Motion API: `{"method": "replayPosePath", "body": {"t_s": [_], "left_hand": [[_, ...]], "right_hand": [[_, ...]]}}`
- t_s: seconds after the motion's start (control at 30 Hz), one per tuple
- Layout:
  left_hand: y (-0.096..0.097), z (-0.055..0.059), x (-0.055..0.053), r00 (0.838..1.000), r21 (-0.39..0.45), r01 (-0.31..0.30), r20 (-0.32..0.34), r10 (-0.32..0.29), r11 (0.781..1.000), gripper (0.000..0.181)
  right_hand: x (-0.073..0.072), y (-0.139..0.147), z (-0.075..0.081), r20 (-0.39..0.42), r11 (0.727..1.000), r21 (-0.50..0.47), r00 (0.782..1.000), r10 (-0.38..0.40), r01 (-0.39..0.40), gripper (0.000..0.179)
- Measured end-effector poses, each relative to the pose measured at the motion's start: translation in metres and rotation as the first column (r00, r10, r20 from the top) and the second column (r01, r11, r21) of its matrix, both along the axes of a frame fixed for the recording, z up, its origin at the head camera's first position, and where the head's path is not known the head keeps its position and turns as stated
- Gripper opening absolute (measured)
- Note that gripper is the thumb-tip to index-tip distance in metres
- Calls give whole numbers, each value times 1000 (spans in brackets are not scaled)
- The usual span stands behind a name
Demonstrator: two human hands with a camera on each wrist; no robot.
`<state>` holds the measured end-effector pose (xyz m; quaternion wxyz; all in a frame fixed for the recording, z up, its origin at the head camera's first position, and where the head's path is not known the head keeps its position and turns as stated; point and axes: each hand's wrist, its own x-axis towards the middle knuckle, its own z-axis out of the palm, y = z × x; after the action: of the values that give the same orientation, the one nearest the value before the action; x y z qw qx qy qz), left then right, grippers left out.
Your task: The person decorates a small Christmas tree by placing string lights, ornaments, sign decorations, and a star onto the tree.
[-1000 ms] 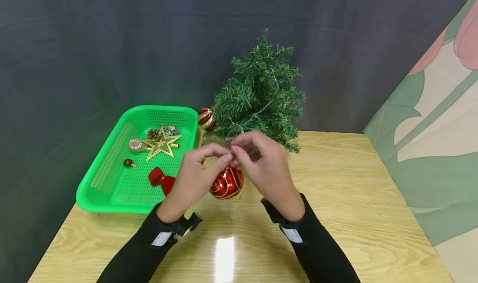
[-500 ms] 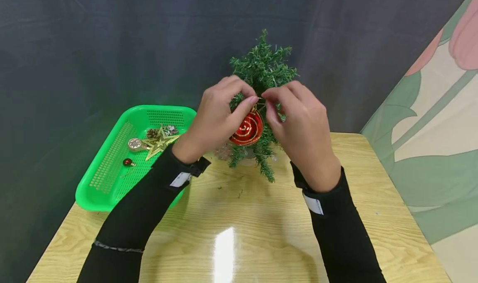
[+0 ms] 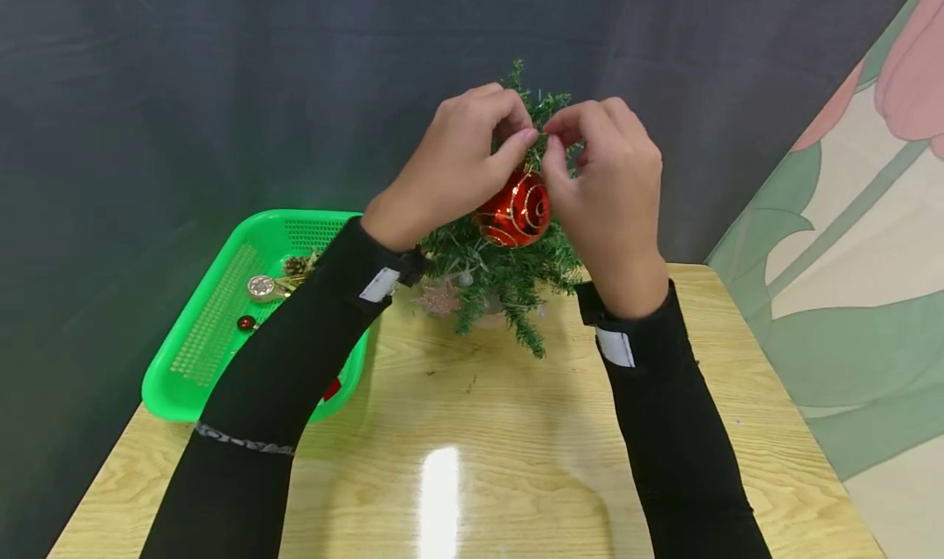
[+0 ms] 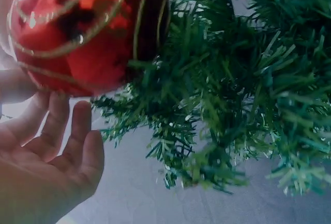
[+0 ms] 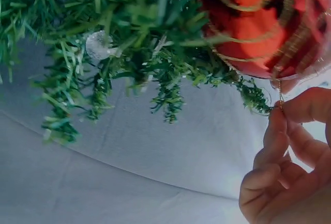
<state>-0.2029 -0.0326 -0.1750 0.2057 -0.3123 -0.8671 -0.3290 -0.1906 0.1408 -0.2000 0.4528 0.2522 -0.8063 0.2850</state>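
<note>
A shiny red Christmas bauble (image 3: 516,211) with gold glitter swirls hangs in front of a small green Christmas tree (image 3: 516,284). Thumb and index finger of my left hand (image 3: 460,161) pinch its thin hanging string above the bauble. My right hand (image 3: 608,186) pinches the same string just to the right, fingertips close to the left ones. In the right wrist view the gold string (image 5: 281,90) runs from the bauble to those fingertips. Both hands are near the upper part of the tree, and the bauble overlaps its branches.
On the left of the table (image 3: 398,428) stands a green basket (image 3: 236,256), partly behind my left sleeve. It holds a pinecone (image 3: 297,265), a small dark red bauble (image 3: 247,323) and other ornaments. A pinkish star-shaped ornament (image 3: 440,298) shows at the tree's lower left. A dark curtain hangs behind.
Both hands have risen from low in front of the tree to its upper part, carrying the red bauble up by its string. They have also shifted slightly right.
</note>
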Motion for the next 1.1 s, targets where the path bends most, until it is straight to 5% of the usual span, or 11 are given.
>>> {"method": "replayPosePath", "body": {"t_s": [0.17,0.33,0.53,0.67,0.97,1.1], "left_hand": [[-8,7,2,998,-9,-37,44,37,999,19],[-11,10,-6,991,-34,-94,97,97,995,20],[-8,5,-21,963,-65,-173,196,182,983,21],[-5,3,-27,953,-81,-197,217,210,977,21],[-2,-5,-32,966,-209,-225,83,247,952,21],[-6,-8,-33,965,-191,-174,160,205,966,20]], "right_hand": [[-6,-2,10,-45,992,123,999,15,-9,22],[-14,-6,23,75,969,244,995,-63,43,25],[-23,-11,25,266,948,306,949,-168,83,25],[-27,-15,22,310,945,302,924,-223,127,26],[-29,-27,20,204,860,444,906,-371,252,37],[-27,-31,20,196,852,473,916,-349,223,34]]}}
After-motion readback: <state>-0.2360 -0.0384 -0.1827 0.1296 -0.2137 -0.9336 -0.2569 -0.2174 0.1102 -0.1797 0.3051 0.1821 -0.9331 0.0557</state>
